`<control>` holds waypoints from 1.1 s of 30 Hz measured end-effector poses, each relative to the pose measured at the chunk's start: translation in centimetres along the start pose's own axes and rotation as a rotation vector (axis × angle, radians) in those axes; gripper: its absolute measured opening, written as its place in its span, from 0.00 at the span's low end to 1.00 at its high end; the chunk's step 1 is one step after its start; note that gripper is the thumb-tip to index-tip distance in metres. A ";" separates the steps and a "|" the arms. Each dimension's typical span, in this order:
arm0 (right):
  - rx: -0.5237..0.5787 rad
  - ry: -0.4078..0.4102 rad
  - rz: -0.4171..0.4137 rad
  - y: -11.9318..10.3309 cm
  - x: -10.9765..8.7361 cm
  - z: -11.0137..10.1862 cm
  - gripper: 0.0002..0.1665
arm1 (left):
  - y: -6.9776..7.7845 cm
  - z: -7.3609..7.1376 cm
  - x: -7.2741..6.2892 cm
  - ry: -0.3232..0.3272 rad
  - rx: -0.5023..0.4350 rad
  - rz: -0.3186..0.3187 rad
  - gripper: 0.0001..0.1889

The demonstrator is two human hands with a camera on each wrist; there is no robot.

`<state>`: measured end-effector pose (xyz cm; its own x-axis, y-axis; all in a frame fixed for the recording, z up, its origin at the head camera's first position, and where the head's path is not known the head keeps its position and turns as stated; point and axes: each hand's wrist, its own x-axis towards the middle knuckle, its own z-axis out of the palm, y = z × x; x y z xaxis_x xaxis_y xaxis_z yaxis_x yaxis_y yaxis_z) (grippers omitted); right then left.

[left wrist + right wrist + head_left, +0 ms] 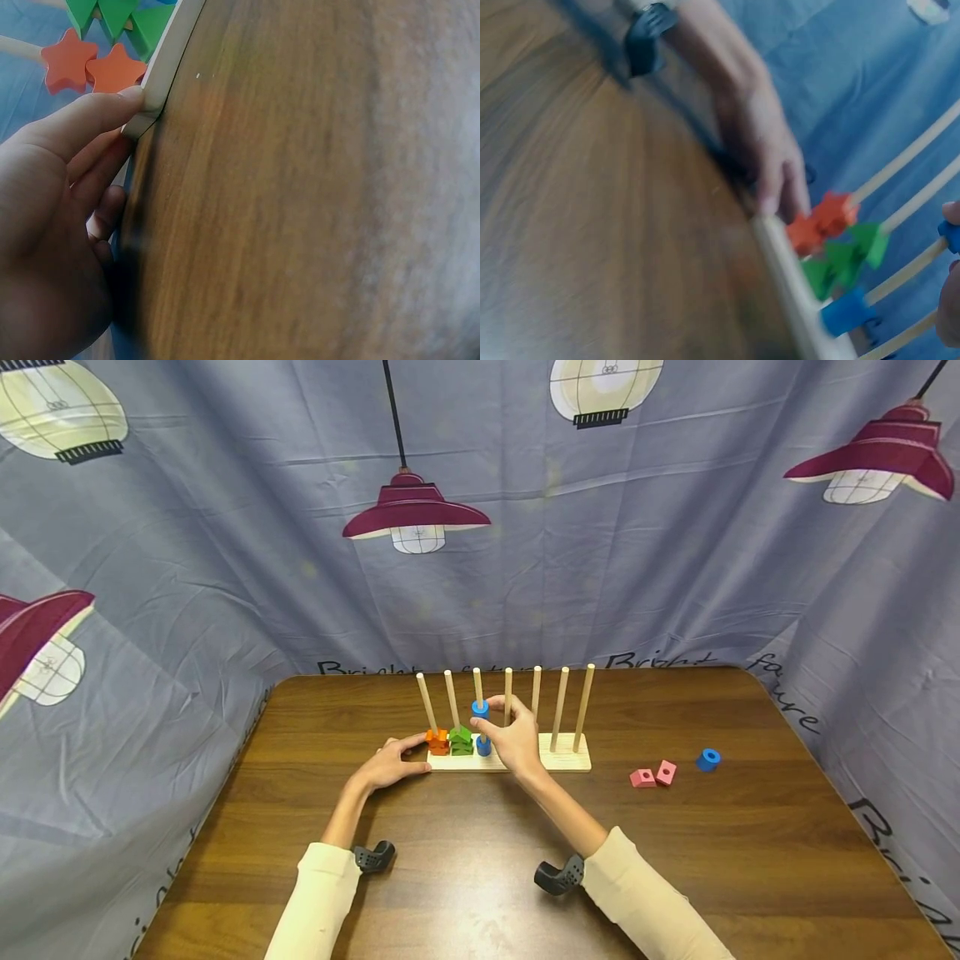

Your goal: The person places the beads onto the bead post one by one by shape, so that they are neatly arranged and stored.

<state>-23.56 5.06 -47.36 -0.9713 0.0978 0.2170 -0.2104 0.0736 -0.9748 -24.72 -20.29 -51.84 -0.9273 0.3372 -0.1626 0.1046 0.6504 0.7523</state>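
Observation:
A wooden stacking board (564, 760) with several upright pegs lies on the table. My left hand (388, 765) holds its left end, thumb at the front corner (154, 97) and fingers round the side. Orange stars (438, 743) sit low on the first peg, green tree-shaped blocks (461, 742) on the second. On the third peg, a blue cylinder (483, 747) rests at the bottom. Higher on that same peg, my right hand (517, 739) pinches another blue cylinder (480, 710) between thumb and fingers; the peg's tip (477, 675) sticks out above it.
To the right of the board, two pink blocks (642, 778) with holes and a loose blue cylinder (708, 760) lie on the brown wooden table (450, 877). Behind the table hangs a grey-blue curtain (517, 593) printed with lamps. The other pegs (561, 706) carry no blocks.

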 end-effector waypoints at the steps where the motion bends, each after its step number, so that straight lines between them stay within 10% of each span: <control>1: -0.006 -0.002 0.013 0.5 -0.1 0.0 0.19 | 0.0 0.0 0.0 0.001 0.002 0.002 0.37; 22: -0.111 -0.011 0.122 4.6 -1.3 0.0 0.20 | -0.1 -0.1 0.0 0.000 0.000 0.022 0.38; 33: -0.054 -0.076 0.123 3.3 -3.6 -4.2 0.29 | -0.2 0.0 0.0 0.003 0.018 0.023 0.38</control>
<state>-20.31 9.15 -51.14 -0.9953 0.0342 0.0901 -0.0855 0.1190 -0.9892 -24.76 -20.47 -52.00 -0.9255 0.3503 -0.1439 0.1320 0.6545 0.7445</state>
